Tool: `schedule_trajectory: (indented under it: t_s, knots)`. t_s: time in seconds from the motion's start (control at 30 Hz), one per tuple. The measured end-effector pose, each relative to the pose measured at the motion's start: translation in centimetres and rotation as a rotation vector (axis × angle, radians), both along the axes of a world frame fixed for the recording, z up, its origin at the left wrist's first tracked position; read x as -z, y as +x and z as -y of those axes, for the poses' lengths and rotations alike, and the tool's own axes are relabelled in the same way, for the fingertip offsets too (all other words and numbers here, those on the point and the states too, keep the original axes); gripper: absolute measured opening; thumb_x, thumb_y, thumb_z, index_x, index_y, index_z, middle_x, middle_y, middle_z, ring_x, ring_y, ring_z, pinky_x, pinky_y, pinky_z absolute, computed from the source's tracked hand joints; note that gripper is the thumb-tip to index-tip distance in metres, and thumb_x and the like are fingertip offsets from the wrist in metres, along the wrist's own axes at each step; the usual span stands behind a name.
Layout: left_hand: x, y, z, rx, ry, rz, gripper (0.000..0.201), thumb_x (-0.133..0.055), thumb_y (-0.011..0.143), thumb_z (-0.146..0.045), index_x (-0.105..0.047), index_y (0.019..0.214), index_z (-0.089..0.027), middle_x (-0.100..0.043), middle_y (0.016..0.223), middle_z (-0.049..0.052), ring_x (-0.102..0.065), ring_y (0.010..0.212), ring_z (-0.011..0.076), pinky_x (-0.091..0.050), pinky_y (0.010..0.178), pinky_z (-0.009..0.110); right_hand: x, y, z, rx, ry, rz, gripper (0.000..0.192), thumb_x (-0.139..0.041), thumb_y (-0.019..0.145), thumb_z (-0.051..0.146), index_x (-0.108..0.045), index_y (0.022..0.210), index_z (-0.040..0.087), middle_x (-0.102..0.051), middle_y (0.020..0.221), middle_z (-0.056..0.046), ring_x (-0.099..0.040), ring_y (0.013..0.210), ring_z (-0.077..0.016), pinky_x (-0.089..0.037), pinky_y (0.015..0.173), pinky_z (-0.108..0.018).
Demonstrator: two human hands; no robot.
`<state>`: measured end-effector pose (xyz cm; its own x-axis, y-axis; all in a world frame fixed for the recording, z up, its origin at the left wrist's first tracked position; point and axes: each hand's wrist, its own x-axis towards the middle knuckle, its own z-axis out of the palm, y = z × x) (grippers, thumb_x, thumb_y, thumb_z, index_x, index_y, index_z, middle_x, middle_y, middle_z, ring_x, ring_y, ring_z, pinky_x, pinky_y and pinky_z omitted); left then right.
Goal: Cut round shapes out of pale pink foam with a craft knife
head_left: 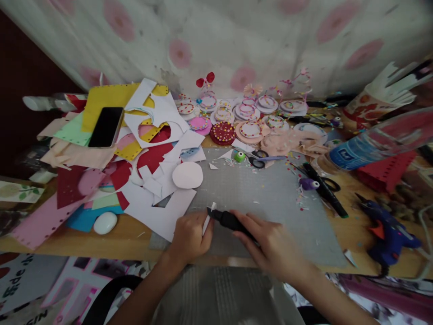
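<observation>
My left hand (191, 234) is closed around a narrow white strip (206, 222), whose tip pokes up between thumb and fingers. From the right, my right hand (267, 239) grips a black utility knife (233, 222) by its handle. The knife's blade end meets the top of the strip, right beside my left thumb. Both hands are over the near edge of a grey cutting mat (270, 194). Beyond my left hand lie a white paper disc (187, 175) and cut white sheets (162, 221). Which material the strip is made of, I cannot make out.
A blue glue gun (389, 239) lies at right, near a black marker (326, 192) and a tilted plastic bottle (375, 144). Scissors (259, 159) rest at the mat's far edge, before several decorated discs (223, 132). A phone (106, 127) sits on coloured sheets at left.
</observation>
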<state>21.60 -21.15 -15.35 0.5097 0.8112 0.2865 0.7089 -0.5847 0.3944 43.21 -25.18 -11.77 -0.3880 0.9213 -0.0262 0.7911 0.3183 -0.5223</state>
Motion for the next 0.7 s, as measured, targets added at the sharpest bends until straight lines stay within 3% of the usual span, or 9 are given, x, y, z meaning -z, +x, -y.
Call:
schedule_trajectory:
  t_s: [0.13,0.3,0.43,0.63,0.7]
  knots:
    - [-0.1,0.0,0.1,0.016,-0.019,0.013,0.029,-0.041,0.093,-0.02,-0.06,0.072,-0.016,-0.064,0.059,0.005,-0.064,0.055,0.019,-0.039,0.052,0.028,0.3,0.8,-0.4,0.106,0.022,0.013,0.041,-0.033,0.101,0.031,-0.048,0.134,0.011,-0.071,0.105,-0.015,-0.071,0.08,-0.0232,-0.055,0.066,-0.034]
    - [0.0,-0.1,-0.1,0.018,-0.018,0.036,0.025,-0.042,0.089,-0.02,-0.059,0.071,-0.017,-0.064,0.059,0.005,-0.064,0.055,0.0197,-0.039,0.052,0.029,-0.9,0.1,0.3,-0.11,-0.054,-0.024,0.042,-0.036,0.101,0.033,-0.045,0.138,0.017,-0.07,0.098,-0.009,-0.069,0.076,-0.0205,-0.053,0.062,-0.03]
    - [0.1,-0.1,-0.3,-0.006,-0.016,0.04,0.023,-0.043,0.086,-0.018,-0.058,0.069,-0.018,-0.064,0.058,0.004,-0.063,0.053,0.0194,-0.037,0.05,0.029,-0.7,-0.2,-0.1,-0.094,-0.025,-0.002,0.042,-0.035,0.101,0.034,-0.047,0.137,0.016,-0.07,0.094,-0.009,-0.069,0.075,-0.0196,-0.052,0.06,-0.028]
    - [-0.2,0.0,0.0,0.002,-0.09,0.065,0.031,-0.041,0.094,-0.022,-0.062,0.072,-0.017,-0.065,0.059,0.004,-0.062,0.054,0.0162,-0.036,0.053,0.027,1.2,1.7,-1.4,0.203,0.091,0.121,0.038,-0.037,0.1,0.033,-0.053,0.13,0.016,-0.073,0.106,-0.013,-0.073,0.079,-0.0241,-0.056,0.06,-0.032]
    - [-0.8,0.1,-0.1,-0.017,-0.163,0.058,0.033,-0.042,0.094,-0.024,-0.062,0.069,-0.017,-0.065,0.059,0.004,-0.061,0.052,0.0155,-0.034,0.052,0.027,1.2,2.1,-1.4,0.226,0.097,0.093,0.037,-0.039,0.099,0.033,-0.053,0.13,0.018,-0.072,0.11,-0.013,-0.073,0.083,-0.0248,-0.057,0.062,-0.032]
